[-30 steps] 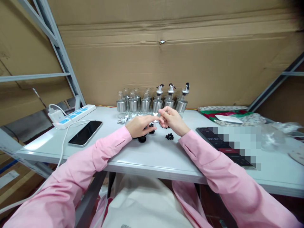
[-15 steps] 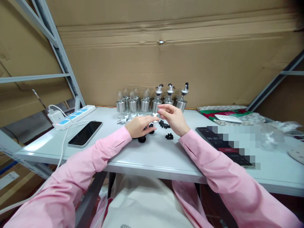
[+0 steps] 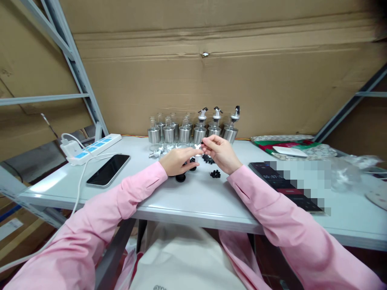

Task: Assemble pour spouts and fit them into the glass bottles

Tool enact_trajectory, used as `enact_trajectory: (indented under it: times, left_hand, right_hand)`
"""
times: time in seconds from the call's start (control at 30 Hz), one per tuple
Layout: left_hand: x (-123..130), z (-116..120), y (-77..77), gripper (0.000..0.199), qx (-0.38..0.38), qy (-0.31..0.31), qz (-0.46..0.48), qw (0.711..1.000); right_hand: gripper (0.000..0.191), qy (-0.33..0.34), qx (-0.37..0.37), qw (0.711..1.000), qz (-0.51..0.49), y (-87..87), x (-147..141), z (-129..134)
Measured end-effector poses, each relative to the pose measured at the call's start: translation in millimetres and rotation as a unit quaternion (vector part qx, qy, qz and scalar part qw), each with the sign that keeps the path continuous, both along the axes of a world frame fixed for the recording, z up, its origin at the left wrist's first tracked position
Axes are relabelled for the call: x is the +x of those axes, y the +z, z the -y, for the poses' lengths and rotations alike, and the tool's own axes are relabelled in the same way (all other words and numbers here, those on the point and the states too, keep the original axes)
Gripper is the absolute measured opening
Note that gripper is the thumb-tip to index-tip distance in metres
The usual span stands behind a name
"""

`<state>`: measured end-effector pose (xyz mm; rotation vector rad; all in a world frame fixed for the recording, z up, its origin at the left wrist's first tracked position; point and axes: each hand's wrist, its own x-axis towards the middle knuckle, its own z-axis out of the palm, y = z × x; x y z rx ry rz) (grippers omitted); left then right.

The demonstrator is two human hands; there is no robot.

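Note:
My left hand (image 3: 178, 161) is closed on a white plastic pourer part (image 3: 197, 147), which stands upright between the fingertips. Just beside its top, my right hand (image 3: 223, 154) pinches a tiny black piece (image 3: 202, 142). Below the hands lie round black stoppers (image 3: 180, 177), some hidden by my left hand. Small black pieces form one pile (image 3: 215, 174) near my right wrist and another pile (image 3: 208, 159) partly behind the right fingers. More white pourer parts (image 3: 156, 152) lie beyond my left hand.
Several glass-and-steel bottles (image 3: 185, 134) stand along the cardboard wall (image 3: 229, 72); three carry pourer tops (image 3: 217, 112). A phone (image 3: 109, 170) and power strip (image 3: 96, 150) lie left. At right are a device showing a timer (image 3: 287, 189), a patterned cloth (image 3: 263, 146) and a clear plastic bag (image 3: 346, 173).
The right fingers have curled from a more stretched pose into a tighter pinch, slightly lower, and a black piece now shows at their tips. My left hand has stayed put.

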<state>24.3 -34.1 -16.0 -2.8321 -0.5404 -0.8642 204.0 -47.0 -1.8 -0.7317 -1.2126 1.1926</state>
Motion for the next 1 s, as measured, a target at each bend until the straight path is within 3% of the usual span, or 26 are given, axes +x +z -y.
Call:
enact_trajectory:
  times: [0.6,1.0]
  left_hand:
    - [-0.7,-2.0,-0.6,0.030,0.007,-0.013,0.024,1.000]
    - [-0.4,-1.2,0.4,0.029,-0.011,-0.002,0.008,1.000]
  right_hand:
    - [0.021,0.034,-0.026,0.999,-0.005,1.2,4.9,0.0]
    - [0.020,-0.002,0.013,1.000,0.006,1.0,2.4,2.1]
